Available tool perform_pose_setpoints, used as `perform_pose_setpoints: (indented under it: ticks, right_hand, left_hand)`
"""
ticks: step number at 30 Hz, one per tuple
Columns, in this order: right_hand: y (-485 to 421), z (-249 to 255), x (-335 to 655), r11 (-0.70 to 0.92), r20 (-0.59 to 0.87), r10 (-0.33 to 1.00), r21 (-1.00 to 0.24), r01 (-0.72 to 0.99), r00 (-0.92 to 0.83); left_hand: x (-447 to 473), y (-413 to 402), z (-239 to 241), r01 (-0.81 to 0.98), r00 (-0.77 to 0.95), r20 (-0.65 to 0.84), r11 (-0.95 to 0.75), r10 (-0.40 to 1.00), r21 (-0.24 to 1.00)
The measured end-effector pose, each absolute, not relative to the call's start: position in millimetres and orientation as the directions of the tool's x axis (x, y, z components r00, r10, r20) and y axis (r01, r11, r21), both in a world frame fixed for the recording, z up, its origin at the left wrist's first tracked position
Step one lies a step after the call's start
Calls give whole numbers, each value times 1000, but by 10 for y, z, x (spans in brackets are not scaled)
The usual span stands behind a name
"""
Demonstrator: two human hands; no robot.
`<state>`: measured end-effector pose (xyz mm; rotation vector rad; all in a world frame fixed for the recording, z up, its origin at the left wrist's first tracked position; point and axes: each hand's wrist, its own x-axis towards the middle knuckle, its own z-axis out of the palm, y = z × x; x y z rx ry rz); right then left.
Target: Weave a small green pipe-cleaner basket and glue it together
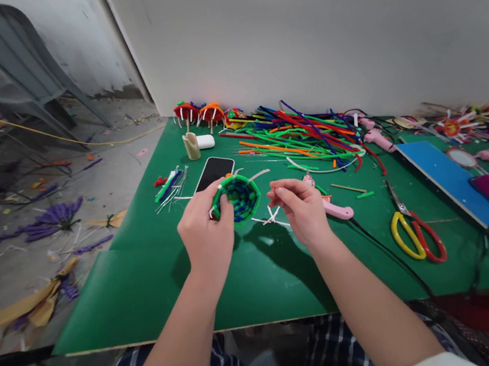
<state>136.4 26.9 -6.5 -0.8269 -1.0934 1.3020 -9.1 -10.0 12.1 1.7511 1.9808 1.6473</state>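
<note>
My left hand grips a green and blue bowl-shaped piece made of fuzzy pipe cleaners, thumb over its near rim. Its hollow side faces me, and a short white strip sticks out from its upper edge. Just to the right, my right hand is closed in a pinch, apart from the piece. Whatever lies between those fingertips is too small to make out. Several thin white strips lie crossed on the table between my hands. A pink glue gun rests beside my right wrist.
Loose pipe cleaners are heaped along the back of the green table. Scissors and a blue board lie to the right. A phone and finished-looking red and orange caps are at back left.
</note>
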Motion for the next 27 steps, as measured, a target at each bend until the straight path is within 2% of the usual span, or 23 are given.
perform_pose_setpoints:
  ticks: [6, 14, 18, 27]
  right_hand:
    - [276, -71, 1361, 91, 133, 987, -923, -375, -89]
    - [271, -52, 1385, 19, 137, 968, -875, -483, -209]
    - [263, -43, 1400, -39, 136, 944, -858, -513, -300]
    - [234, -9, 1397, -48, 161, 924, -851, -524, -346]
  left_hand:
    - [-67, -98, 98, 674, -375, 539, -177, 754, 717]
    - [-59, -101, 93, 643, -372, 500, -171, 782, 746]
    - [-67, -100, 98, 651, -373, 503, -166, 779, 740]
    - [-144, -79, 109, 706, -363, 512, -129, 778, 696]
